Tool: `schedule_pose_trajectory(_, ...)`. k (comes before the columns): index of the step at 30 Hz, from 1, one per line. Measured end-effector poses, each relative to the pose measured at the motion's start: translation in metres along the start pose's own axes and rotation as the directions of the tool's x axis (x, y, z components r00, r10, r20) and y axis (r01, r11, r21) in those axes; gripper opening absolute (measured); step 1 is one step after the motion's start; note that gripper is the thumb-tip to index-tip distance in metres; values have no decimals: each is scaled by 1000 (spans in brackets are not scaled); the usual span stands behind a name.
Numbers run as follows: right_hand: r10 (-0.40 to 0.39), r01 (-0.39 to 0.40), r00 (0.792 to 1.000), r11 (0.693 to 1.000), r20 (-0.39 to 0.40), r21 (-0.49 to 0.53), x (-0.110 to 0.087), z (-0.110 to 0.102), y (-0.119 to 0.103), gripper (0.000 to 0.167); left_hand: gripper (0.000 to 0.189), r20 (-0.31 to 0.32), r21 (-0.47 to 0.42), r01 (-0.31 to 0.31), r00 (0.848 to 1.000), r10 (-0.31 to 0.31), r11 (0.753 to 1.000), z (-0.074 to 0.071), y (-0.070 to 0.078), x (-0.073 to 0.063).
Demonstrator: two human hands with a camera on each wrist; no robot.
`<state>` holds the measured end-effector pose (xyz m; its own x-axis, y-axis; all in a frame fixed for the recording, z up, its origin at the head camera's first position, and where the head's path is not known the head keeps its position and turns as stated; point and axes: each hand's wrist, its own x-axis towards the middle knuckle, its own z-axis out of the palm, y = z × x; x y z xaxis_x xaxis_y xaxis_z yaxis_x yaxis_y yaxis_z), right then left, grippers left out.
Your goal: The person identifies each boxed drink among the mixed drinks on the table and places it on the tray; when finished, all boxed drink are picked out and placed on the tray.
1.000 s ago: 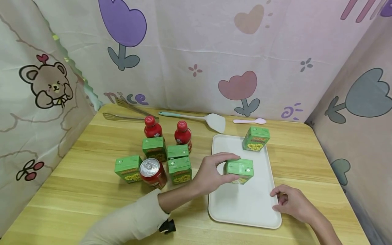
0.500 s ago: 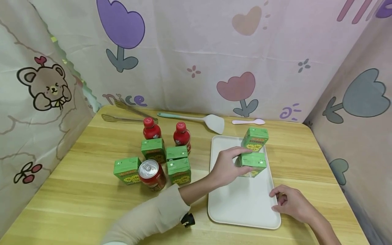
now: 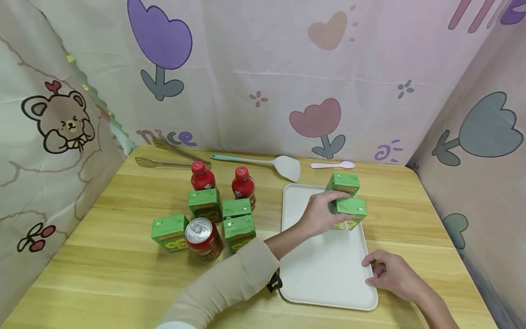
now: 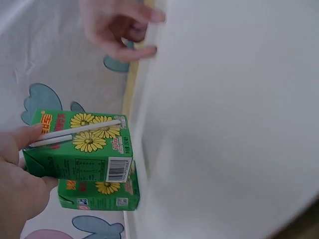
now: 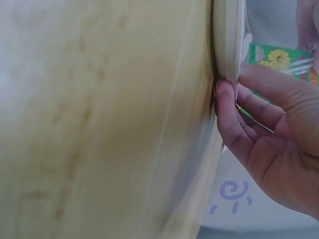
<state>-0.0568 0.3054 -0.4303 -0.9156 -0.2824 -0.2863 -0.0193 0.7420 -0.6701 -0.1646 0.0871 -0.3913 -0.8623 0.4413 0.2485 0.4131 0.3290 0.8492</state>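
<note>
My left hand [image 3: 321,214] grips a green juice carton [image 3: 351,206] from its left side, thumb in front and fingers behind, at the right side of the white tray [image 3: 322,278]. In the left wrist view the held carton [image 4: 82,144] shows yellow flowers and a white straw on its face. Right behind it stands a second green carton [image 3: 344,181], partly hidden, at the tray's far right. My right hand [image 3: 392,275] pinches the tray's right rim; the right wrist view shows thumb and fingertips at the tray edge [image 5: 229,40].
Left of the tray stand several more green cartons [image 3: 239,230], a red soda can [image 3: 204,240] and two red bottles [image 3: 243,185]. Along the back lie metal tongs [image 3: 164,163], a white spatula [image 3: 286,167] and a pink spoon [image 3: 333,165]. A patterned curtain [image 3: 230,68] rises behind.
My left hand has carried its carton to the right and farther back across the tray, close in front of the other carton. The right hand has stayed at the rim.
</note>
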Motion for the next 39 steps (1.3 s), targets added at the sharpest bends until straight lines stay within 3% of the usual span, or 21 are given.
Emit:
schedule_pose_trajectory(12, 3, -4, 1000, 1000, 15, 17, 3, -1, -1, 34, 46, -29, -4, 42, 999, -42, 999, 9, -21, 16)
schedule_pose_trajectory(31, 29, -29, 999, 1000, 23, -4, 2, -2, 0, 34, 45, 17, -27, 83, 996, -83, 996, 16, -23, 22)
schedule_pose_trajectory(39, 31, -31, 999, 999, 19, -10, 2, -2, -1, 34, 53, -18, 1, 95, 995, -95, 996, 12, -19, 20)
